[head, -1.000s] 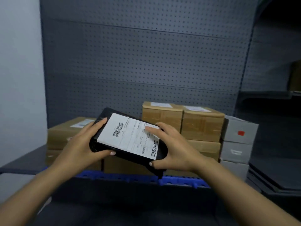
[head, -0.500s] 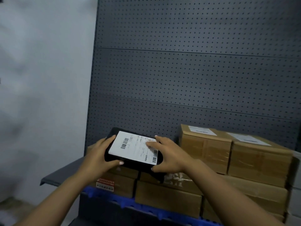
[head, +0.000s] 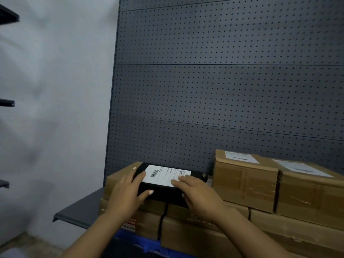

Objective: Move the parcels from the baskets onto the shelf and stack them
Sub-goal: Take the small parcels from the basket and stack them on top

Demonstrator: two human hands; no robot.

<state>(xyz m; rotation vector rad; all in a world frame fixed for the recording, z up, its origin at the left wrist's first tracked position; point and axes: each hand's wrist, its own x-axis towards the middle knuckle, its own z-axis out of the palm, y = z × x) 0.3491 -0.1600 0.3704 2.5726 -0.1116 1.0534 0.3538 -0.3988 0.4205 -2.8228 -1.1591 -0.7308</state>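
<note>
A flat black parcel (head: 163, 192) with a white barcode label on top lies on the brown cardboard boxes (head: 119, 181) at the left of the shelf (head: 78, 211). My left hand (head: 126, 194) grips its left end, thumb on the front side. My right hand (head: 199, 196) holds its right end, with fingers over the label's corner. To the right stand two taller brown boxes (head: 243, 183) with labels, on a lower row of brown boxes (head: 204, 237).
A dark pegboard panel (head: 223, 90) backs the shelf. A blue basket rim (head: 137, 243) shows at the bottom, under my arms. A white wall (head: 55, 108) is at the left, with dark shelf ends (head: 7, 103) at the far left.
Both hands have carried the black parcel forward and set it down on the left boxes. The view has swung left and closer to the shelf.
</note>
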